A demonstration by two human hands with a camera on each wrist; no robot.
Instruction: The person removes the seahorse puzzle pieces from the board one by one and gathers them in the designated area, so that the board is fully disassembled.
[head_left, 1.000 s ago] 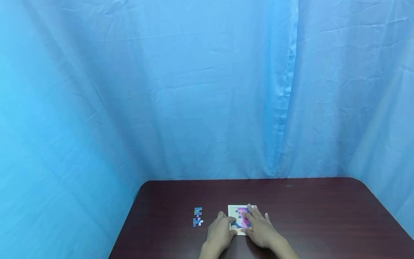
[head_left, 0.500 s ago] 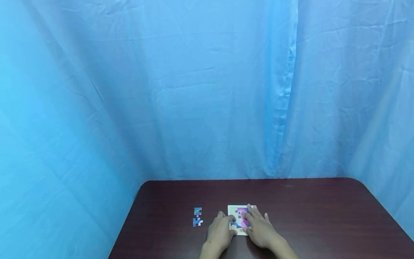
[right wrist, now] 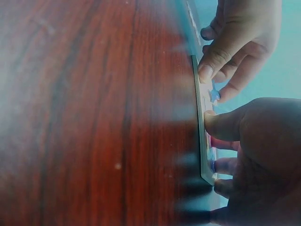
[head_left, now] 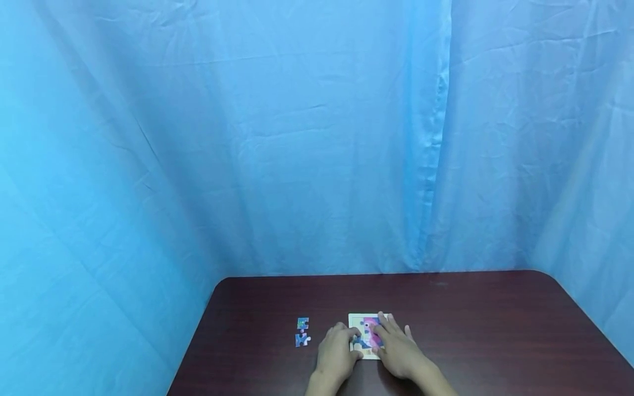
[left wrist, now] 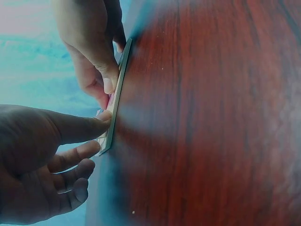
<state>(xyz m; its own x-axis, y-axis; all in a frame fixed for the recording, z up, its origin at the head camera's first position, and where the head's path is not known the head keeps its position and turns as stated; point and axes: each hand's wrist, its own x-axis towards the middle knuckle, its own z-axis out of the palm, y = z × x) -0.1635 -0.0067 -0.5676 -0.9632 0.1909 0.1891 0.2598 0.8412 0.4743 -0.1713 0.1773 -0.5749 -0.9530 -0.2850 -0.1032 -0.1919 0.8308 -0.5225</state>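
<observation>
A small square jigsaw board (head_left: 368, 355) with a pale border and a partly filled pink and blue picture lies on the table between both hands. My left hand (head_left: 334, 353) is at its left side. The left thumb (right wrist: 205, 74) rests on the near border, and the index finger touches a blue puzzle piece (right wrist: 214, 95) that stands slightly proud of the board. My right hand (head_left: 399, 351) lies across the right part with spread fingers, its thumb (right wrist: 221, 126) on the near border. It hides much of the picture's right side.
Two loose blue puzzle pieces, an upper one (head_left: 302, 323) and a lower one (head_left: 302, 340), lie left of the board on the dark brown table (head_left: 475, 324). A blue curtain (head_left: 317, 165) hangs behind the table and along its sides.
My left index finger has shifted slightly at the board's left side, and the blue piece under it looks a little displaced. The right hand stays in place; the loose pieces have not moved.
</observation>
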